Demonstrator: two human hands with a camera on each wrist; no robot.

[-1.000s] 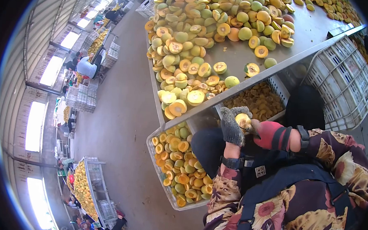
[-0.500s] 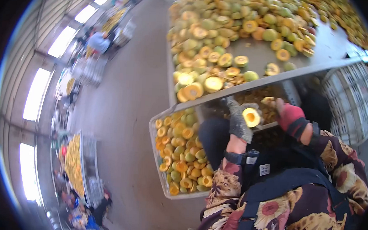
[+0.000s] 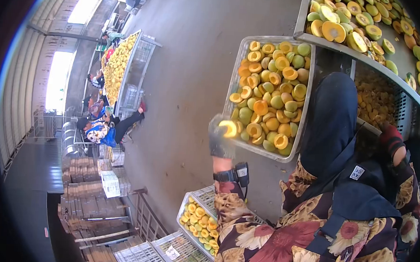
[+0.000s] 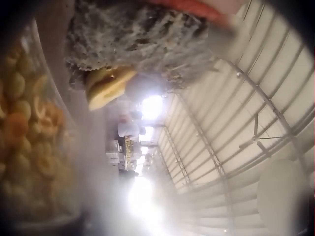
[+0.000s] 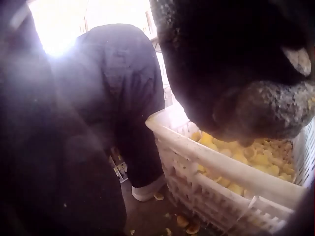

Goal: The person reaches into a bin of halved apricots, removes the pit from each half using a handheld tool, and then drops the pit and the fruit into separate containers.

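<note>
One half fruit (image 3: 228, 129) is gripped in my left hand (image 3: 220, 142), its cut edge poking out from under the fingers. Both look blurred from above, just outside the near left corner of the crate (image 3: 275, 156). That gap, I judge, matters most: the crate lies ahead and to the right of the fruit, its long axis running forward beside my left knee (image 3: 333, 97). My left hand is much the nearer; my right hand (image 3: 392, 142) is well apart, beyond my knees, by a box (image 3: 402, 110) of crumbly brown bits (image 3: 375, 99). I cannot tell whether its fingers are curled or loose, nor name the small pale thing (image 5: 299, 61) beside them.

My left glove (image 4: 138, 44) is grey, rough and fuzzy. The half fruit shows a smooth yellow cut face, curved like a crescent. Similar fruit halves (image 3: 261, 106) heap the rounded-corner plastic crate, some turned up as orange hollows, others green-skinned domes. Beyond stands a table (image 3: 365, 59) with a straight metal rim.
</note>
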